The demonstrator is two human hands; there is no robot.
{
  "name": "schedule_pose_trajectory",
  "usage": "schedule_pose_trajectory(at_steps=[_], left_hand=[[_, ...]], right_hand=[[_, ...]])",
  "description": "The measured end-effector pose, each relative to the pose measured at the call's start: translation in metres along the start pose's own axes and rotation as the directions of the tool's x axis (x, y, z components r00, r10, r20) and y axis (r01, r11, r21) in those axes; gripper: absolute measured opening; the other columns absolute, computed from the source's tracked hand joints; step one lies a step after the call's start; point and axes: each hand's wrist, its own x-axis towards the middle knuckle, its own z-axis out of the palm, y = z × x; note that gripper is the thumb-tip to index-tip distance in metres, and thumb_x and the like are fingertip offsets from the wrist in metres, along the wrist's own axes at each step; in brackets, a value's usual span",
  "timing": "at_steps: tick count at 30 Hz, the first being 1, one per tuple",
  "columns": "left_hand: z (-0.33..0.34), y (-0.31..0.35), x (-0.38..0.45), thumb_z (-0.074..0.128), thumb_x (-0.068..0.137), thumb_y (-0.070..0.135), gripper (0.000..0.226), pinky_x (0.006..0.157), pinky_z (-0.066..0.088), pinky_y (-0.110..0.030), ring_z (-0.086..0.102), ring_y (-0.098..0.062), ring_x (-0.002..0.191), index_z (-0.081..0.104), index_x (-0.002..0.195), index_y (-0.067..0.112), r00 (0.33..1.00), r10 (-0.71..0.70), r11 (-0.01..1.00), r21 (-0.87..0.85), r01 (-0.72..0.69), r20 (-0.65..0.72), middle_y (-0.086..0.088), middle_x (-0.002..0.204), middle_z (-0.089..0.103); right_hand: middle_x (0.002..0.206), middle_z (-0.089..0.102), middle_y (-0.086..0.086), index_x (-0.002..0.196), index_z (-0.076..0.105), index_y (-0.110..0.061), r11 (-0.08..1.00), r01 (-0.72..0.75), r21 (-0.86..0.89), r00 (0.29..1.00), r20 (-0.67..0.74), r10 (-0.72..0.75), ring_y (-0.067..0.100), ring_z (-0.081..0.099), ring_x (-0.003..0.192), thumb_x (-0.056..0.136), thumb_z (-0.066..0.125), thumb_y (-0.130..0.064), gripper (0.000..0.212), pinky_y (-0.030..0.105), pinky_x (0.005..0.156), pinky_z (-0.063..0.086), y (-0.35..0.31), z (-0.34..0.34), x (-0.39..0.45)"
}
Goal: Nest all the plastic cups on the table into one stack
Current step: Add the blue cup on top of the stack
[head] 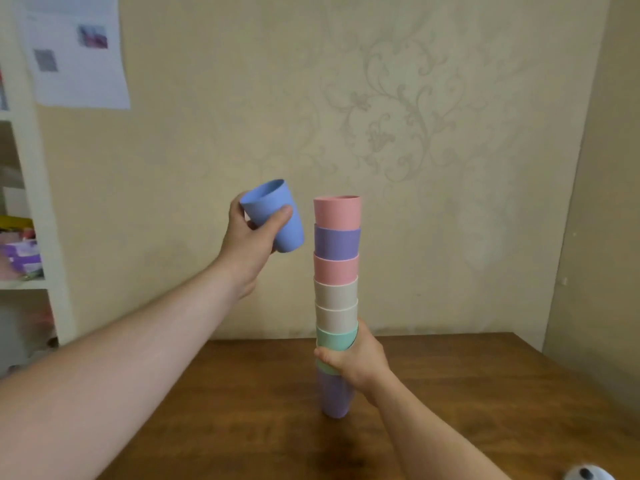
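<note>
A tall stack of nested plastic cups [336, 292] stands upright on the wooden table [467, 393], with a pink cup on top and purple, pink, cream, green and lilac ones below. My right hand [360, 358] grips the stack low down, around the green cups. My left hand [252, 237] holds a blue cup [277, 216] in the air, tilted with its mouth up and to the left, just left of the stack's top and apart from it.
A patterned beige wall stands close behind the table. A white shelf unit [31, 202] with clutter is at the far left, with papers pinned above it. A white object [588, 474] peeks in at the bottom right corner.
</note>
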Motion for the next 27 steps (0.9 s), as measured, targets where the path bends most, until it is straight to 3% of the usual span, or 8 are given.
schedule_pose_trajectory(at_steps=[3,6,10,12,15,20,27], left_hand=[[0.028,0.058,0.007,0.082,0.094,0.034,0.060,0.103,0.062,-0.047,0.073,-0.012,0.112,0.045,0.140,0.036,0.992,0.127,0.988,-0.089,-0.127,-0.003,0.011,0.125,0.069],[0.051,0.092,0.008,0.088,0.083,0.041,0.066,0.103,0.063,-0.045,0.076,-0.011,0.111,0.050,0.137,0.037,0.980,0.195,0.979,-0.062,-0.192,0.049,0.008,0.123,0.073],[0.076,0.098,0.006,0.090,0.088,0.032,0.067,0.071,0.059,-0.015,0.074,0.007,0.085,0.051,0.142,0.030,0.978,0.171,0.979,0.094,-0.183,0.122,0.011,0.115,0.072],[0.080,0.083,0.004,0.091,0.087,0.029,0.063,0.070,0.060,-0.018,0.075,-0.002,0.089,0.050,0.135,0.035,0.982,0.063,0.978,0.184,-0.096,0.179,0.008,0.116,0.073],[0.080,0.057,0.001,0.092,0.086,0.026,0.062,0.085,0.064,-0.034,0.077,-0.017,0.105,0.058,0.137,0.030,0.966,-0.081,0.966,0.259,0.015,0.244,0.001,0.124,0.076],[0.086,0.041,0.001,0.088,0.089,0.037,0.057,0.062,0.060,-0.023,0.078,-0.012,0.093,0.060,0.137,0.023,0.979,-0.078,0.977,0.209,0.038,0.189,0.003,0.120,0.078],[0.085,0.016,-0.001,0.082,0.093,0.036,0.061,0.082,0.063,-0.035,0.076,-0.017,0.101,0.047,0.142,0.026,0.984,0.024,0.990,0.136,-0.048,0.178,0.001,0.123,0.074]], right_hand=[[0.115,0.072,-0.010,0.119,0.056,-0.040,1.000,0.001,-0.002,1.000,0.003,-0.001,0.015,0.071,0.103,0.066,0.096,-0.045,0.066,0.041,0.095,0.062,-0.003,0.002,-0.012],[0.114,0.073,-0.011,0.118,0.059,-0.040,1.000,-0.001,0.003,1.000,0.004,0.001,0.013,0.072,0.102,0.062,0.095,-0.049,0.068,0.041,0.095,0.063,-0.003,0.002,-0.017],[0.113,0.071,-0.013,0.117,0.057,-0.041,1.000,-0.003,0.017,1.000,0.016,0.003,0.012,0.071,0.102,0.064,0.097,-0.044,0.066,0.040,0.096,0.062,-0.003,0.000,-0.021],[0.114,0.071,-0.012,0.117,0.057,-0.041,1.000,0.002,0.019,1.000,0.020,-0.002,0.013,0.071,0.103,0.064,0.097,-0.045,0.066,0.040,0.096,0.062,-0.002,0.001,-0.020],[0.114,0.071,-0.013,0.118,0.057,-0.041,1.000,0.010,0.027,0.999,0.032,-0.011,0.013,0.071,0.104,0.062,0.096,-0.046,0.069,0.042,0.097,0.062,-0.001,0.001,-0.019],[0.116,0.071,-0.013,0.120,0.057,-0.041,0.998,0.024,0.057,0.999,0.047,-0.027,0.013,0.071,0.105,0.059,0.095,-0.049,0.072,0.043,0.098,0.063,0.003,0.001,-0.015],[0.115,0.072,-0.012,0.116,0.057,-0.041,0.995,0.028,0.098,0.998,0.057,-0.034,0.011,0.071,0.104,0.065,0.099,-0.040,0.066,0.043,0.097,0.063,0.008,-0.001,-0.011]])
